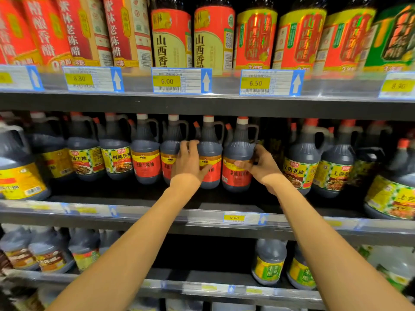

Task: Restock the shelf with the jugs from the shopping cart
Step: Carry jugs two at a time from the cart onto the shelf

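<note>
Several dark soy-sauce jugs with red labels stand in a row on the middle shelf (202,204). My left hand (188,162) is wrapped around one red-label jug (211,153), fingers over its shoulder and thumb across the label. My right hand (260,164) grips the neighbouring red-label jug (238,149) from its right side, thumb on the label. Both jugs stand upright on the shelf, side by side. The shopping cart is out of view.
More red-label jugs (146,158) stand left of my hands, green-and-yellow-label jugs (301,167) to the right. The top shelf holds vinegar bottles (170,37) behind price tags (179,80). The lower shelf has jugs (269,261) and a dark gap in its middle.
</note>
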{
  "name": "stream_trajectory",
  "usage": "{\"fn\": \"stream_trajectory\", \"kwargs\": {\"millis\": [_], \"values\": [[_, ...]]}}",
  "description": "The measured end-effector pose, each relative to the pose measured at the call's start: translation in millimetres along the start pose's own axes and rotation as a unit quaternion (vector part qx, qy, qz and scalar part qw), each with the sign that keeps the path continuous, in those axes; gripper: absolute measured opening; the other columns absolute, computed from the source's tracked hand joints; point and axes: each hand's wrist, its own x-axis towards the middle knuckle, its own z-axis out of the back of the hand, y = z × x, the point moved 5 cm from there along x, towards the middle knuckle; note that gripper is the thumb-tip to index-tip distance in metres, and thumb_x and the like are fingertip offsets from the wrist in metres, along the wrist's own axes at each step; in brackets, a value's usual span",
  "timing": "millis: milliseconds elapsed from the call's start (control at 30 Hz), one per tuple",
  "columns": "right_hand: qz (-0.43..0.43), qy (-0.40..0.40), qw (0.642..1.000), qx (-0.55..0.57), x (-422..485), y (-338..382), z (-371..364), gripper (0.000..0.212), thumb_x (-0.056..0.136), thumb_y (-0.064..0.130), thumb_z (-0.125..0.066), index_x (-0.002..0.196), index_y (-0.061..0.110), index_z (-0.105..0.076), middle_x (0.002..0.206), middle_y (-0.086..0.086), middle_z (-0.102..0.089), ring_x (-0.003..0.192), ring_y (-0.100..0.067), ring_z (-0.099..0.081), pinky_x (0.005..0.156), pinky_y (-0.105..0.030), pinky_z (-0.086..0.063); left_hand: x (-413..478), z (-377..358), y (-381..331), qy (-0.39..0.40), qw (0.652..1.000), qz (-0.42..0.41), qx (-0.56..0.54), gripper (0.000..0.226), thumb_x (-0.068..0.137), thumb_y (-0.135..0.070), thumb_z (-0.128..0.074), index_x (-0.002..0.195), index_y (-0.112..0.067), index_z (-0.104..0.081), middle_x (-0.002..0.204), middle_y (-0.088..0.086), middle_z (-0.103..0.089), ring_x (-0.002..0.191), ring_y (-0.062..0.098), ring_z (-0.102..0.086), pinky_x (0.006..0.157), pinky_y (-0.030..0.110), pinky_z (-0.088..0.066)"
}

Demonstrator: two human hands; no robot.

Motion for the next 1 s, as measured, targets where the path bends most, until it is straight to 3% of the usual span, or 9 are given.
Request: {"fn": "stream_trajectory", "kwargs": {"millis": [167, 367, 567, 900, 1000], "values": [[-0.007, 0.003, 1.000, 0.021, 2.1, -4.1, -3.6, 0.055, 0.085, 0.011, -0.075, 0.132, 0.019, -0.047, 0.134, -0.004, -0.058, 0.119, -0.020, -0.054, 0.101, -0.041, -0.048, -4.6, -6.2, -3.6, -0.021, 0.999, 0.012, 0.047, 0.073, 0.091, -0.040, -0.062, 0.148, -0.014, -0.025, 0.149, 0.010, -0.032, 0.139, 0.029, -0.028, 0.112, 0.037, -0.029], [-0.019, -0.002, 0.999, 0.035, 4.9, -9.5, -6.2, 0.058, 0.085, 0.010, -0.074, 0.136, 0.019, -0.047, 0.137, -0.005, -0.057, 0.125, -0.025, -0.054, 0.104, -0.043, -0.048, -7.3, -1.9, -6.6, -0.029, 0.999, 0.013, 0.015, 0.070, 0.087, -0.028, -0.071, 0.143, -0.014, -0.030, 0.144, 0.009, -0.023, 0.130, 0.029, -0.039, 0.097, 0.034, -0.045], [-0.036, -0.001, 0.998, 0.057, 5.7, -12.2, -6.5, 0.064, 0.082, 0.015, -0.078, 0.137, 0.020, -0.047, 0.138, -0.004, -0.056, 0.123, -0.023, -0.054, 0.101, -0.043, -0.049, -6.3, -2.6, -7.9, -0.019, 0.999, 0.025, 0.016, 0.070, 0.087, -0.027, -0.070, 0.143, -0.014, -0.031, 0.147, 0.008, -0.027, 0.134, 0.028, -0.037, 0.102, 0.037, -0.044], [-0.053, -0.012, 0.998, 0.011, -0.8, -8.3, -4.0, 0.075, 0.080, 0.016, -0.080, 0.144, 0.017, -0.040, 0.139, -0.008, -0.056, 0.127, -0.029, -0.054, 0.105, -0.049, -0.046, -24.1, 11.0, 10.9, 0.009, 0.991, 0.013, 0.136, 0.064, 0.087, -0.024, -0.065, 0.142, -0.014, -0.034, 0.143, 0.013, -0.035, 0.131, 0.033, -0.040, 0.102, 0.043, -0.039], [-0.048, -0.074, 0.995, -0.037, -10.3, -4.7, -0.6, 0.066, 0.073, 0.010, -0.082, 0.130, 0.011, -0.049, 0.128, -0.013, -0.062, 0.117, -0.033, -0.060, 0.100, -0.049, -0.049, -32.7, 23.4, 20.2, 0.012, 0.986, -0.009, 0.167, 0.063, 0.086, -0.031, -0.064, 0.140, -0.012, -0.037, 0.137, 0.014, -0.040, 0.123, 0.035, -0.044, 0.095, 0.044, -0.041]]}}
